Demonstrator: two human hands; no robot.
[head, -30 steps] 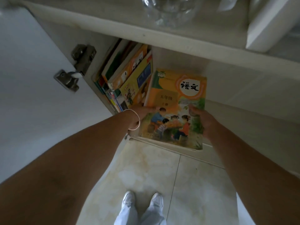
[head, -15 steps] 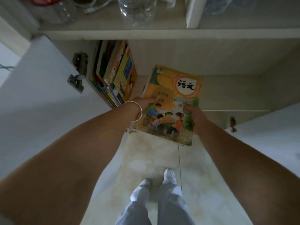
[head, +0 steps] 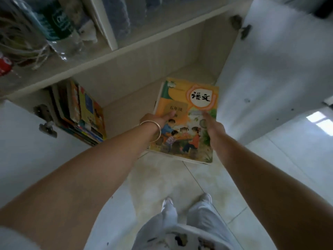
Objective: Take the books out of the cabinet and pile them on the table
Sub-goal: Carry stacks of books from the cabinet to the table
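Book (head: 187,120), orange cover with children at a table, held flat and face up in front of the cabinet (head: 162,56) opening, its near edge out over the floor (head: 180,179). Left hand (head: 158,118) clamps the left edge, thumb lying on the cover, fingers hidden beneath; bangle (head: 155,130) on that wrist. Right hand (head: 213,127) clamps the right edge the same way, thumb on top. How many books sit in the grip: cannot tell.

Since half a second ago: the view has swung right, so the held book now sits farther from the row of books (head: 81,112) and the right door (head: 270,69) fills more of the view.

Row of books upright against the left wall of the lower shelf, well apart from the held one. Between them bare shelf. Both doors swung wide; left door (head: 27,150) beside the left forearm. Floor open below the hands, feet (head: 187,202) near.
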